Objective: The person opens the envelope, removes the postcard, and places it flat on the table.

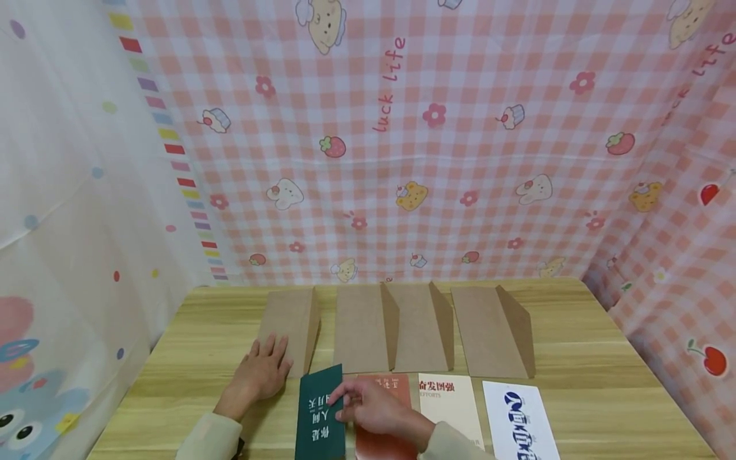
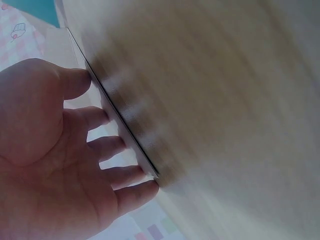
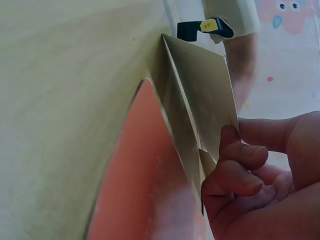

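My left hand (image 1: 261, 370) lies with fingers spread on the near part of the leftmost brown paper envelope (image 1: 290, 313), whose flap stands up along its right side. From the left wrist view, the fingertips of that hand (image 2: 60, 145) rest along the envelope's edge on the tabletop. My right hand (image 1: 374, 406) pinches the right edge of a dark green card (image 1: 313, 415) with white characters. In the right wrist view the card (image 3: 205, 90) is tilted up off the table. Right beside it, partly under my right hand, lies a red card (image 1: 370, 444).
Three more brown envelopes (image 1: 356, 326) with raised flaps line the back of the wooden table (image 1: 172, 364). A cream card (image 1: 451, 409) with red characters and a white card (image 1: 520, 415) with blue characters lie at front right. A patterned cloth (image 1: 374, 160) hangs behind.
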The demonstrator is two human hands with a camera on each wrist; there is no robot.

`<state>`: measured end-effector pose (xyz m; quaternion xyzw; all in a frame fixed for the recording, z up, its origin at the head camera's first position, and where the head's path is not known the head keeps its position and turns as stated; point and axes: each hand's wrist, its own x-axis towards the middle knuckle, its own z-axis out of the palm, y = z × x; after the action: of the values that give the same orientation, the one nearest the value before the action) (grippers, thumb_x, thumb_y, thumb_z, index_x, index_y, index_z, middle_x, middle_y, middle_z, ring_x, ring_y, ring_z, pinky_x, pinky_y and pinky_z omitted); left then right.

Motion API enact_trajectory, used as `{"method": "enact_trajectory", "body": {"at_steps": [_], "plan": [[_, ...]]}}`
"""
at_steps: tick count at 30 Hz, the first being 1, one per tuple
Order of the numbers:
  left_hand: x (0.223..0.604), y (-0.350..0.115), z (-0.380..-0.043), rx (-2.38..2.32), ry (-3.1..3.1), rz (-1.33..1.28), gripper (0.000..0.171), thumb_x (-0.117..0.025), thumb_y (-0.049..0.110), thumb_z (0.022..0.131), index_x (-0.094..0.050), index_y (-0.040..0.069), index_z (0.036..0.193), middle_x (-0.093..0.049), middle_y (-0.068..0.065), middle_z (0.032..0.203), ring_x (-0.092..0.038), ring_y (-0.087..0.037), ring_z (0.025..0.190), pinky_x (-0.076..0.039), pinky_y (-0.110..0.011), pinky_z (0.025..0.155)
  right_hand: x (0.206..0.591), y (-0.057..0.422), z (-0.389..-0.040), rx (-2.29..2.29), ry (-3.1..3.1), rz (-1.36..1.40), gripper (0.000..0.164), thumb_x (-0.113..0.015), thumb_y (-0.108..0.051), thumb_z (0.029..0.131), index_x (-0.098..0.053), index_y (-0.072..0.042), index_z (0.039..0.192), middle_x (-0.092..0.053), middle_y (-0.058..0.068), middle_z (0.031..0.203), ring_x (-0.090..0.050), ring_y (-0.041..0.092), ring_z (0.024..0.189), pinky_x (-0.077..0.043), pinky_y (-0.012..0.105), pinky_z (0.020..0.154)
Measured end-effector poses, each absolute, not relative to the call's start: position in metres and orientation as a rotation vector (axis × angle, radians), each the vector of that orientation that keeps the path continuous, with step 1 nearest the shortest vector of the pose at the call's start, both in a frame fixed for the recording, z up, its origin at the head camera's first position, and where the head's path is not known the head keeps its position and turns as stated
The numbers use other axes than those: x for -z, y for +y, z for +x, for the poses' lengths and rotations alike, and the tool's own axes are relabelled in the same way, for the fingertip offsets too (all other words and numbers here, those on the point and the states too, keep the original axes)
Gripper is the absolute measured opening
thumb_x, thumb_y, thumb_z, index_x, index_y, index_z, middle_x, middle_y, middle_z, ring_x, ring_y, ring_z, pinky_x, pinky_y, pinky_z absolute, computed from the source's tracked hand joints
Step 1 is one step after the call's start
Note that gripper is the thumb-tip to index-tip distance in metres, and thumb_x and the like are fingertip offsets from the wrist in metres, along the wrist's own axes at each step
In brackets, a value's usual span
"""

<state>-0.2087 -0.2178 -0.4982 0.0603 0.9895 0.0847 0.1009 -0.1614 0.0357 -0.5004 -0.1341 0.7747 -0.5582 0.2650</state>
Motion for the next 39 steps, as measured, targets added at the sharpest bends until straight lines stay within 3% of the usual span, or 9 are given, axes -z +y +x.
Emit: {"method": "enact_trajectory", "body": {"at_steps": [13, 24, 39], "plan": [[0.4996, -0.2187, -0.2088, -0.260, 2.917, 0.184, 0.056, -0.043, 0.027, 0.105, -0.032, -0.001, 0.153, -0.025, -0.030, 0.158, -0.019, -0.058, 0.141, -0.025, -0.067, 0.110, 0.5057, 0.0351, -0.1563, 1.477, 2.142, -0.448, 0.018, -0.074, -0.003, 0.086, -0.071, -0.015, 0.099, -0.056, 0.000, 0.069, -0.049, 0.012, 0.062, -0.032, 0.023, 0.053], [0.5006, -0.2181, -0.2098, -0.254, 2.910, 0.176, 0.057, -0.044, 0.027, 0.105, -0.032, -0.001, 0.153, -0.024, -0.030, 0.157, -0.018, -0.057, 0.142, -0.025, -0.068, 0.110, 0.5064, 0.0353, -0.1556, 1.373, 2.235, -0.466, 0.020, -0.077, -0.007, 0.084, -0.068, -0.018, 0.098, -0.061, 0.000, 0.067, -0.054, 0.011, 0.061, -0.042, 0.024, 0.063], [0.5011, -0.2182, -0.2102, -0.240, 2.920, 0.181, 0.058, -0.045, 0.028, 0.105, -0.032, -0.002, 0.152, -0.025, -0.031, 0.157, -0.019, -0.057, 0.142, -0.025, -0.068, 0.110, 0.5072, 0.0360, -0.1540, 1.372, 2.222, -0.501, 0.021, -0.077, -0.008, 0.085, -0.067, -0.017, 0.101, -0.061, 0.001, 0.063, -0.055, 0.011, 0.056, -0.041, 0.021, 0.056]]}}
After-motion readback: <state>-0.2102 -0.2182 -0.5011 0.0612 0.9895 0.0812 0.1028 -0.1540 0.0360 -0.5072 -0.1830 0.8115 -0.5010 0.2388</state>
